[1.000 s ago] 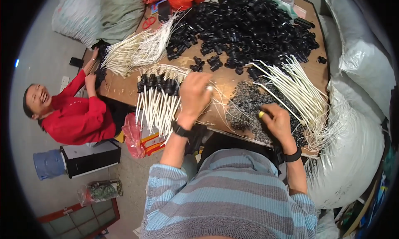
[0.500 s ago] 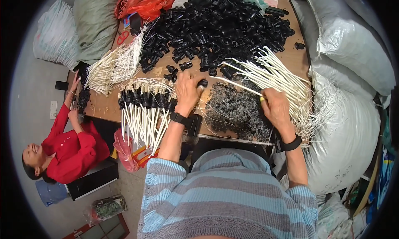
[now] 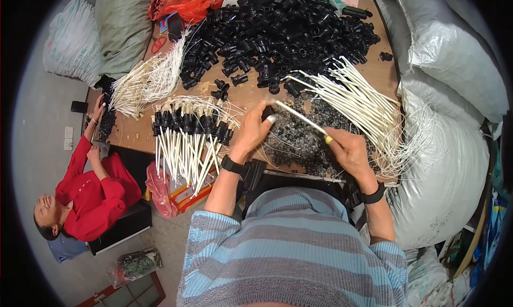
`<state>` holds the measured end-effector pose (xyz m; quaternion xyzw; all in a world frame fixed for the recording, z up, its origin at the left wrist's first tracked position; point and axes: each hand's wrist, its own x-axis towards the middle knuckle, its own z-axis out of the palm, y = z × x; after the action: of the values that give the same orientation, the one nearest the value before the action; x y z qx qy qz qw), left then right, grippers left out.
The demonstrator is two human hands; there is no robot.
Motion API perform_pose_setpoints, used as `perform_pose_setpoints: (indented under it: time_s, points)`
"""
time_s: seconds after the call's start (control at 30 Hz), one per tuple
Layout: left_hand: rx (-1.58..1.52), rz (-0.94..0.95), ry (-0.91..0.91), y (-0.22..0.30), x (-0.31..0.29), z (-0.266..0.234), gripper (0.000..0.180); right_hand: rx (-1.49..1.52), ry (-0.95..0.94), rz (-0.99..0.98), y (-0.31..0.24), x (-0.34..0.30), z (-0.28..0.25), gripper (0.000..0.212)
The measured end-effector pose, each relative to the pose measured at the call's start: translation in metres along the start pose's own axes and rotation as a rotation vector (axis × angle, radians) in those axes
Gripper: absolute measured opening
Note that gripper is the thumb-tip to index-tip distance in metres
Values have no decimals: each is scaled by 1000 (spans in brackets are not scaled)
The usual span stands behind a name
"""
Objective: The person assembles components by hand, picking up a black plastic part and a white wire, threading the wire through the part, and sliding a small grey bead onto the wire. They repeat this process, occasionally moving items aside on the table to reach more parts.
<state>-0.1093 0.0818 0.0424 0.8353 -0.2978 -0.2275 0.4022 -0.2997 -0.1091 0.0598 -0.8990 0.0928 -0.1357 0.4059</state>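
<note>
My left hand (image 3: 254, 127) is closed around a small black plastic socket (image 3: 267, 113), mostly hidden by the fingers. In my right hand (image 3: 348, 150), a thin white sleeved wire (image 3: 300, 116) is pinched near one end, with something yellow at the fingers. The wire slants up and left, its far tip close to the socket; whether they touch I cannot tell. Beneath lies a spread of small clear and dark plastic bits (image 3: 299, 142). Left of my left hand, a row of black sockets with white wires (image 3: 187, 126) hangs over the table edge.
A large heap of black sockets (image 3: 288, 32) covers the back of the table. Bundled white wires lie at right (image 3: 355, 96) and at left (image 3: 140, 88). Stuffed white sacks (image 3: 441, 168) crowd the right side. A person in red (image 3: 99, 192) sits at left.
My right hand has moved slightly left, bringing the wire's tip toward the socket. My left hand has shifted right and a little down. The person in red has tilted their head.
</note>
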Motion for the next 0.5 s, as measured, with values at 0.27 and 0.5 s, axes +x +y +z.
perform_pose_setpoints:
  time_s: [0.27, 0.5]
  points:
    - [188, 586, -56, -8, -8, 27, 39, -440, -85, -136, -16, -4, 8, 44]
    - [465, 706, -31, 56, -36, 27, 45, 172, 151, -203, -5, 16, 15, 43]
